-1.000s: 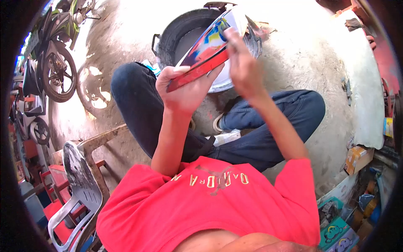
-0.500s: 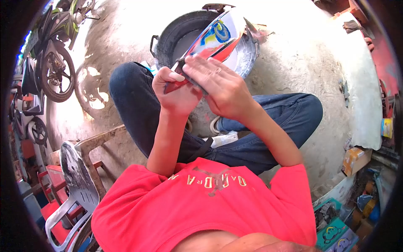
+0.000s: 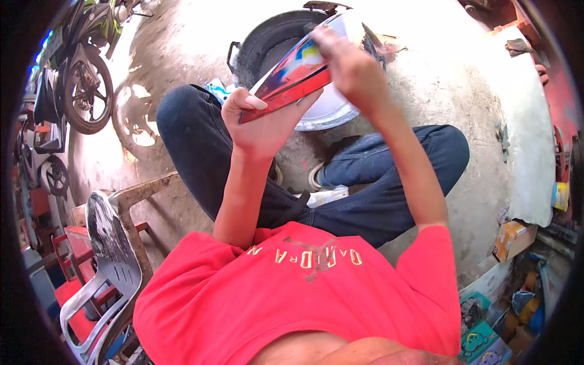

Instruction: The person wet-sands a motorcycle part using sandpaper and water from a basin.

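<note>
A long, tapered red body panel [image 3: 291, 91] with white, blue and yellow graphics lies slanted across my hands, its narrow end toward me. My left hand [image 3: 260, 125] grips that end, thumb on top and fingers underneath. Over the panel's far half, my right hand [image 3: 356, 70] is closed and slightly blurred, pressing a small dark piece [image 3: 311, 28] whose kind I cannot make out. Below the panel stands a round black basin [image 3: 244, 58] with side handles; pale, cloudy liquid shows in part of it.
Motorcycles [image 3: 85, 91] stand at the left. Nearer on that side is a paint-marked plastic chair [image 3: 115, 267]. To the right are a long pale slab [image 3: 529, 146], a cardboard box [image 3: 514, 239] and a teal box [image 3: 477, 340]. My crossed legs [image 3: 401, 164] frame the concrete floor.
My right hand has slid from the panel's near end, beside my left hand, up to its far half. My left hand keeps its grip at almost the same spot.
</note>
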The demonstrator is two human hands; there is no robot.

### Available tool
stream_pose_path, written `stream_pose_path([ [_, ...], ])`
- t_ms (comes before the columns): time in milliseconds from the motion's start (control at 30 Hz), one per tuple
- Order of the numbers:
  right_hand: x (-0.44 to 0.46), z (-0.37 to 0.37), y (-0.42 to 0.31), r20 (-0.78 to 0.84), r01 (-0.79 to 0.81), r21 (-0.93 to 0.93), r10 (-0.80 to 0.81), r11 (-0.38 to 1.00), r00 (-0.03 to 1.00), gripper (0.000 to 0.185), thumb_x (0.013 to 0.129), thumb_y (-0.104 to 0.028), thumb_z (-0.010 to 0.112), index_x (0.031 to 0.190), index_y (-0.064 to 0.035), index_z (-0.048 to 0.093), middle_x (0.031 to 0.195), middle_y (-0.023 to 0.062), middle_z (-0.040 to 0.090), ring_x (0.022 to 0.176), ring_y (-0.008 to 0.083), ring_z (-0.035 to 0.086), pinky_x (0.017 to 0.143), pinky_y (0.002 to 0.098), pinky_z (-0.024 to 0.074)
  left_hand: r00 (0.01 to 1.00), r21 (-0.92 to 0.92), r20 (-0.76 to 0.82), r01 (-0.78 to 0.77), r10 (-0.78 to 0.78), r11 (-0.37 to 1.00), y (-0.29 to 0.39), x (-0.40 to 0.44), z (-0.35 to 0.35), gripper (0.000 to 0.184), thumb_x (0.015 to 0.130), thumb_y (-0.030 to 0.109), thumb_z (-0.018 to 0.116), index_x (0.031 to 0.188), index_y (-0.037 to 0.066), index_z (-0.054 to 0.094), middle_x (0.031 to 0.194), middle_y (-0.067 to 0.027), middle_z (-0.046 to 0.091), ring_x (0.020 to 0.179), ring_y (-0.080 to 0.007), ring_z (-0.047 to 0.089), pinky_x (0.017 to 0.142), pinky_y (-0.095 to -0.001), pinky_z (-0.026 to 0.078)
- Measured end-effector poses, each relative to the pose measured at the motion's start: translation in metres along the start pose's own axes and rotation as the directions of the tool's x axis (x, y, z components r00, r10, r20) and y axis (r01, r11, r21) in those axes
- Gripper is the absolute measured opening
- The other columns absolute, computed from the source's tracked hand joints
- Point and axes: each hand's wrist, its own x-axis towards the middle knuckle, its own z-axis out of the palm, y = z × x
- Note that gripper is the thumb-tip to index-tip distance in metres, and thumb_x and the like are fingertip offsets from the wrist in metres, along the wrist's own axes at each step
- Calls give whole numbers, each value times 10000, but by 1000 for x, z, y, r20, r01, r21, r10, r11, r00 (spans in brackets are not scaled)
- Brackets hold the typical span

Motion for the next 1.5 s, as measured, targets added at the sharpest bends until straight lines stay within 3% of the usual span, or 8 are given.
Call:
stream_pose_path([
  [300, 4, 7, -50, -24, 254, 62, -252, 965, 967, 492, 872, 28, 572, 1360, -24, 609, 1315, 190, 665, 1223, 353, 643, 1041, 420, 522, 991, -122, 98, -81, 93, 989, 5, -5, -22, 949, 636, 184, 531, 1476, -179, 281, 1542, -339, 361, 1490, -449, 298, 1291, -558, 91],
  [400, 17, 2, 5, 140, -359, 65, 348, 931, 927, 472, 875, 28, 590, 1346, 0, 602, 1306, 194, 667, 1239, 355, 632, 1038, 432, 521, 998, -60, -55, -46, 43, 997, 3, -7, -8, 959, 636, 191, 538, 1482, -179, 275, 1554, -339, 346, 1508, -455, 267, 1291, -579, 61],
  [633, 0, 9, -75, 17, 257, 164, -263, 952, 965, 497, 828, 64, 608, 1312, -42, 641, 1293, 174, 683, 1255, 308, 641, 1071, 449, 507, 987, -146, -11, -163, 163, 976, 1, -6, -17, 842, 699, 225, 475, 1483, -72, 400, 1565, -221, 422, 1480, -418, 339, 1284, -530, 148],
  [800, 19, 3, 20, 157, -537, -79, 542, 840, 825, 309, 997, -72, 509, 1272, -22, 642, 1158, 234, 706, 1004, 374, 707, 864, 465, 572, 997, -106, -47, -59, 54, 993, 1, -7, -2, 991, 615, 178, 537, 1485, -195, 246, 1579, -356, 287, 1524, -465, 214, 1292, -579, 38],
  [967, -15, 10, -77, -16, 208, 77, -208, 975, 978, 489, 849, 47, 587, 1328, -45, 635, 1321, 195, 666, 1220, 325, 659, 1077, 448, 501, 900, 17, -348, -273, 262, 962, 2, -8, -15, 998, 618, 189, 540, 1482, -204, 234, 1572, -366, 295, 1509, -484, 236, 1293, -579, 55],
  [1200, -6, 22, 15, -67, -378, 8, 377, 926, 924, 326, 1021, -59, 504, 1319, -10, 624, 1282, 234, 666, 1157, 401, 660, 971, 444, 544, 995, -124, -68, -86, 78, 989, 1, -6, -1, 1021, 599, 173, 563, 1476, -217, 215, 1570, -381, 279, 1511, -515, 200, 1302, -562, 41],
  [1400, -25, 11, -91, -3, 231, 54, -231, 971, 973, 462, 874, 21, 570, 1327, -34, 645, 1310, 191, 677, 1235, 331, 652, 1062, 453, 511, 966, 6, -206, -160, 158, 987, 5, -11, -14, 998, 608, 182, 568, 1471, -206, 250, 1547, -366, 341, 1499, -467, 277, 1298, -568, 54],
  [1500, -9, 17, -28, -99, -2, 38, 5, 999, 995, 457, 870, 2, 583, 1318, -51, 659, 1299, 200, 679, 1243, 343, 645, 1065, 448, 511, 997, -45, 14, -72, 72, 996, 5, -6, -15, 877, 682, 218, 524, 1457, -162, 373, 1490, -285, 486, 1426, -395, 431, 1266, -532, 197],
])
